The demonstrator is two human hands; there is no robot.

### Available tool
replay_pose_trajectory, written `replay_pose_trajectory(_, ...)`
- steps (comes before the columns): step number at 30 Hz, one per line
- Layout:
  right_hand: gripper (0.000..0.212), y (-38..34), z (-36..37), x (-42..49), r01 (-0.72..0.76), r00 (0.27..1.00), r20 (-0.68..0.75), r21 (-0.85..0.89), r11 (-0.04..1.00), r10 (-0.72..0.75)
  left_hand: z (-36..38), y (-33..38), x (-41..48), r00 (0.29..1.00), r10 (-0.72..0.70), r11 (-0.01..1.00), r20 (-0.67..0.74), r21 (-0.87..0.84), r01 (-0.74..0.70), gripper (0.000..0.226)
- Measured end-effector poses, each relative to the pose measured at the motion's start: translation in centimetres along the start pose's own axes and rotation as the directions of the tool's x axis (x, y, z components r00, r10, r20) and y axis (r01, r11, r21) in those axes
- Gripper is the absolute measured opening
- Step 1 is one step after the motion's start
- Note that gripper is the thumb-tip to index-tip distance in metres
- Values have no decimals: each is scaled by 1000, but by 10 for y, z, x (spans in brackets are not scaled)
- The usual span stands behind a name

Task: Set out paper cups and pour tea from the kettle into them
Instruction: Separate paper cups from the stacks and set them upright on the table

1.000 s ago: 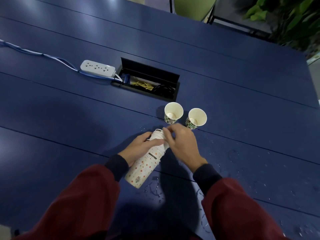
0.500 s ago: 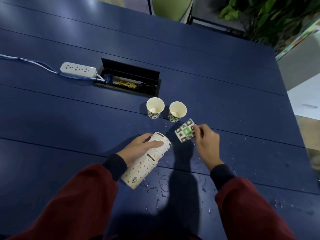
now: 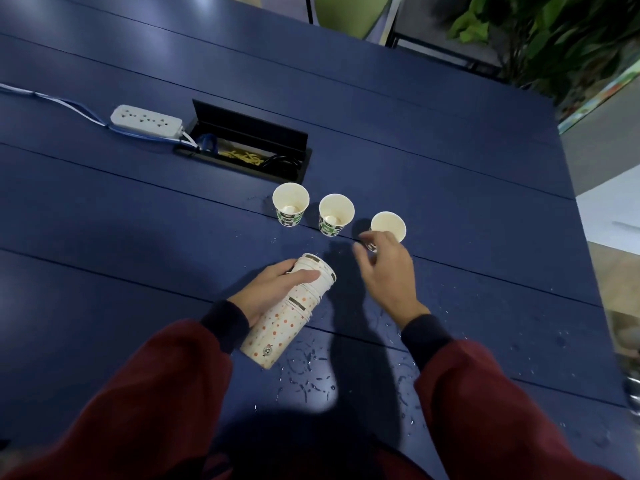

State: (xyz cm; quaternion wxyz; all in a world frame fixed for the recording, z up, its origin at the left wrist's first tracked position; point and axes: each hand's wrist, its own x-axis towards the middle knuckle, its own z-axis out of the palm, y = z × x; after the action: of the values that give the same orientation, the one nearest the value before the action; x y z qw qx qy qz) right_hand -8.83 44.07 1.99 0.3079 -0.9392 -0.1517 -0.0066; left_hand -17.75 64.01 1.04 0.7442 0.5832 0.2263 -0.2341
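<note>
Gripping the stack (image 3: pixel 287 320) near its open end, the left hand (image 3: pixel 273 292) has fingers and thumb curled round the nested cups. The stack is tilted, mouth away from the person and base towards them, low over the table (image 3: pixel 104 220); whether it rests on the wood cannot be told.

Three cups stand upright in a row beyond it, apart from one another: the left cup (image 3: pixel 290 204), the middle cup (image 3: pixel 336 211) and the right cup (image 3: pixel 389 223). The left cup and middle cup show something pale at the bottom.

The right hand (image 3: pixel 388 271) hangs just before the right cup, fingers loose and spread, grasping nothing. Its fingertips cover the cup's near wall, and whether they touch it cannot be told.

Water drops (image 3: pixel 308 375) are scattered on the table between the two dark red sleeves (image 3: pixel 156 393). Farther back on the left lies a white power strip (image 3: pixel 145 121) with a blue and white cord, just beside an open black box (image 3: pixel 249 147) sunk in the tabletop with cables inside. Past the far edge are a green chair (image 3: pixel 346 12) and a leafy plant (image 3: pixel 554 36)
</note>
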Motion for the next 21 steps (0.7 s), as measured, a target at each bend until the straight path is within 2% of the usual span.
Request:
replay_pose_trajectory(3, 44, -15, 9, -17, -40, 958, 287, 175, 984, -12, 9, -1, -6, 1000, -3, 1000, 25, -10, 4, 30)
replay_pose_trajectory(6, 47, -24, 14, -24, -53, 930, 365, 269, 962, -51, 10, 2, -12, 998, -8, 1000, 63, 9, 7, 26)
replay_pose_trajectory(9, 44, -23, 14, -20, -34, 955, 296, 234, 972, -38, 7, 3, -16, 997, -33, 999, 70, -3, 33, 28)
replay_pose_trajectory(13, 37, -5, 6, -6, 77, 990, 115, 58, 995, -84, 6, 0, -21, 995, -93, 995, 21, -27, 93, 28)
replay_pose_trajectory(15, 34, 0, 6, -3, 125, 986, 121, -87, 988, -115, 3, -1, -22, 993, -118, 993, -10, 8, 118, 27)
replay_pose_trajectory(17, 30, 1, 9, -6, 111, 985, 154, -216, 970, -78, -1, -2, -22, 992, -121, 992, -24, 37, 122, 29)
replay_pose_trajectory(19, 24, -2, 14, -16, 74, 991, 124, -247, 966, -44, -3, -2, -21, 993, -113, 992, -28, 44, 114, 31)
replay_pose_trajectory(21, 18, -12, 19, -31, 61, 998, 44, -197, 978, -53, -5, -2, -21, 995, -95, 994, -28, 56, 97, 31)
